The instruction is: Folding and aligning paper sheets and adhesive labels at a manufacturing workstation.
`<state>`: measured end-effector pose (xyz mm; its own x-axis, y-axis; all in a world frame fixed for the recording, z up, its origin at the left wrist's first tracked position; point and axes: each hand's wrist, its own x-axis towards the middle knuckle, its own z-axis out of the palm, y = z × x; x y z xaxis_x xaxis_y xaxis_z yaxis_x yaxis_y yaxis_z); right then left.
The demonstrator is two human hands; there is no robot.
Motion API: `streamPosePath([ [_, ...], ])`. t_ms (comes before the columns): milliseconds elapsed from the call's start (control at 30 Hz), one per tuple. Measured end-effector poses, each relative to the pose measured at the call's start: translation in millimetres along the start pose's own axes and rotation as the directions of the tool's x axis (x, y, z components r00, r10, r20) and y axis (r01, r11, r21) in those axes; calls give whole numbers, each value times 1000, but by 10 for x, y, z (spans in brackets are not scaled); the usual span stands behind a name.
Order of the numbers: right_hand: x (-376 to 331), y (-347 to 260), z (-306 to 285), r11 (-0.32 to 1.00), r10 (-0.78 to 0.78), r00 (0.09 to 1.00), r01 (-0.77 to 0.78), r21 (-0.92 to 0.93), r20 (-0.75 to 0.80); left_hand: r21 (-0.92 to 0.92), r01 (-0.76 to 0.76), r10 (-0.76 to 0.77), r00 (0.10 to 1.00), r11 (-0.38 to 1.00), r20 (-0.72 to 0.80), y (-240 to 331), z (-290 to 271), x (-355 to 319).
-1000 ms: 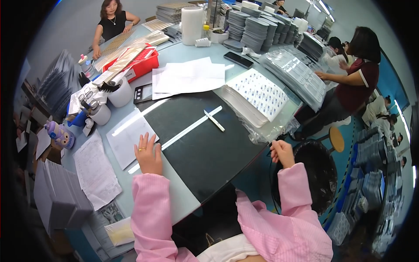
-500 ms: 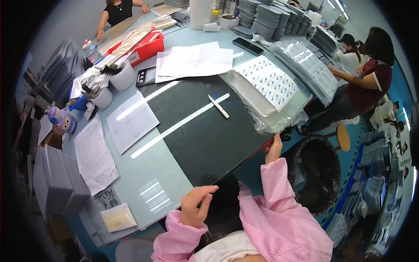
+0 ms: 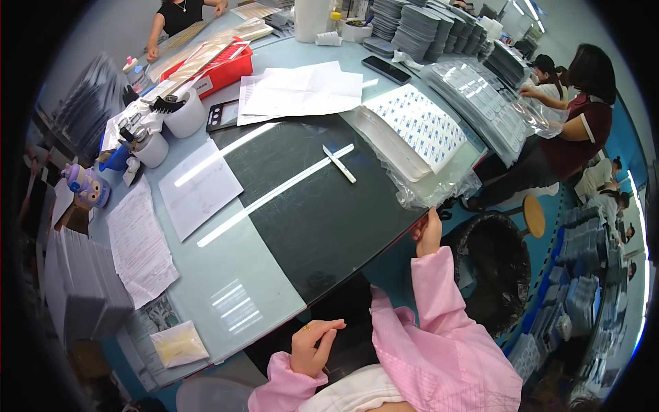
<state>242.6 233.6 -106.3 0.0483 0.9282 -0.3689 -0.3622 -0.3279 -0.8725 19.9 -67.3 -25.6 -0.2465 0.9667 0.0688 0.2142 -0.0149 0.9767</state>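
Observation:
My left hand (image 3: 316, 348) hovers off the table's front edge, loosely closed, with nothing visible in it. A ring is on one finger. My right hand (image 3: 429, 232) is closed at the right front edge of the table (image 3: 412, 225), just below a crumpled clear plastic bag (image 3: 439, 191); part of its fingers is hidden. A white utility knife (image 3: 340, 165) lies on the black cutting mat (image 3: 309, 213). Beyond the bag rest a shallow white tray (image 3: 392, 147) and a white sheet with small blue printed marks (image 3: 420, 123).
White papers (image 3: 302, 93), a black phone (image 3: 386, 69) and a red basket (image 3: 230, 72) lie farther back. Grey stacks (image 3: 415, 31) stand behind. At left are a grey sheet (image 3: 200, 189) and a small bag (image 3: 178, 345). A lined bin (image 3: 491, 261) stands right, near a co-worker (image 3: 583, 117).
My left hand has dropped slightly, farther from the table edge. My right hand stays at the edge. The view has shifted a little. The co-worker at right now holds up clear plastic.

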Motion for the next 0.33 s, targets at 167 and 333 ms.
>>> streamPosePath([
  [167, -11, 45, 63, 987, -161, 981, 157, -44, -107, -21, 63, -63, 998, 998, 25, -37, 4, -56],
  [333, -5, 49, 32, 981, -173, 981, 164, -103, -87, -39, 104, -104, 994, 994, 23, -102, 15, -68],
])
